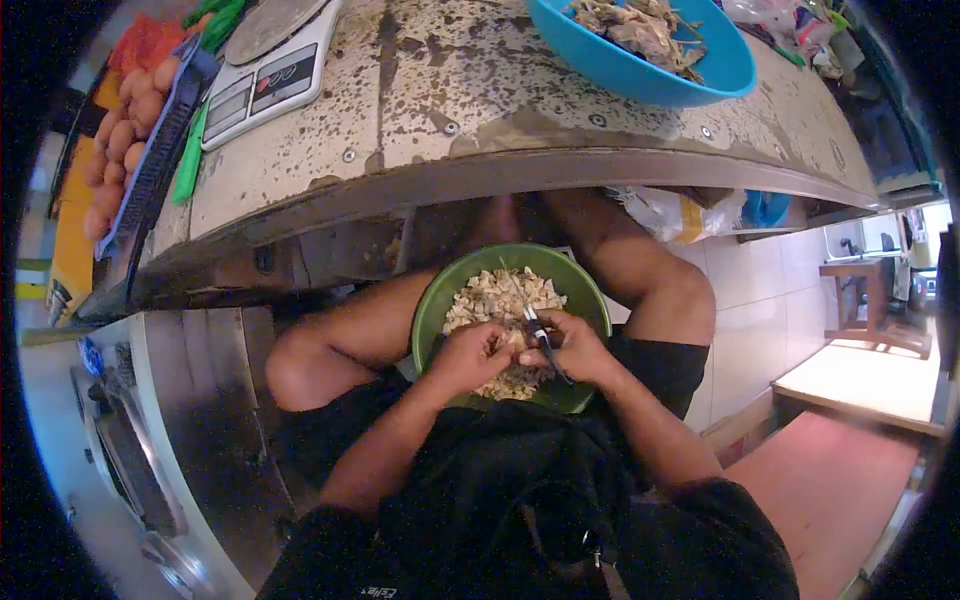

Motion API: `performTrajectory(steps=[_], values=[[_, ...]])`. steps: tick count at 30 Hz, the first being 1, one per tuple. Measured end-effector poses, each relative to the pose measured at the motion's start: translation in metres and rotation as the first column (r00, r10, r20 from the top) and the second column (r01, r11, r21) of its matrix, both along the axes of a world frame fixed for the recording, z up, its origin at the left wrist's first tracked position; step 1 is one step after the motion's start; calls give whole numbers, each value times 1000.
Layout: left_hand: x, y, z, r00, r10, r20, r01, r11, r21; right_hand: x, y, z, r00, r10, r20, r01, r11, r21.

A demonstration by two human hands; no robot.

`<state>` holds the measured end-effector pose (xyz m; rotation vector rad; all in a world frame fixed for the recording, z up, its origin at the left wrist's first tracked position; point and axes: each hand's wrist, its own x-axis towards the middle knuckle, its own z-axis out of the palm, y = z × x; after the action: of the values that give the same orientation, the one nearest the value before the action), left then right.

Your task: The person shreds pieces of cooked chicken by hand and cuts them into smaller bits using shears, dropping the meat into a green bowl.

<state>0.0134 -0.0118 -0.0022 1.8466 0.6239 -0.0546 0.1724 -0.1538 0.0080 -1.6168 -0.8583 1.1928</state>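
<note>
Over the green bowl (428,330) between our legs, our left hand (468,360) and right hand (580,350) pinch a pale piece (516,341) (our right also grips a black-handled tool (542,346)); beyond, a blue bowl (650,82) sits on the table (420,90).

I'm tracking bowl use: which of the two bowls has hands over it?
The green bowl, below the counter: left hand and right hand are both over it. The blue bowl stands on the counter, away from them.
</note>
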Motion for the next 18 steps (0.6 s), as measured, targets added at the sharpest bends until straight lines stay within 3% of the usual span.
performTrajectory(steps=[5, 7, 8, 10, 14, 18], values=[[-1, -3, 1, 983, -100, 153, 89, 993, 78, -5, 4, -3, 983, -17, 185, 22, 999, -24], [0, 0, 10, 993, -52, 105, 56, 998, -32, -5, 6, 3, 966, -126, -224, 116, 992, -58], [1, -1, 12, 993, -51, 105, 55, 998, -33, -4, 6, 6, 967, -125, -224, 115, 992, -58], [2, -1, 15, 977, 0, 213, 43, 980, -196, -3, 7, 9, 967, -107, -232, 109, 994, -6], [0, 0, 13, 985, -38, 167, 64, 987, -150, -4, 3, -3, 984, -69, -166, 71, 997, 7], [-3, -1, 0, 991, 32, 130, 1, 971, -241, -3, 4, -2, 972, -87, -218, 91, 996, 10]])
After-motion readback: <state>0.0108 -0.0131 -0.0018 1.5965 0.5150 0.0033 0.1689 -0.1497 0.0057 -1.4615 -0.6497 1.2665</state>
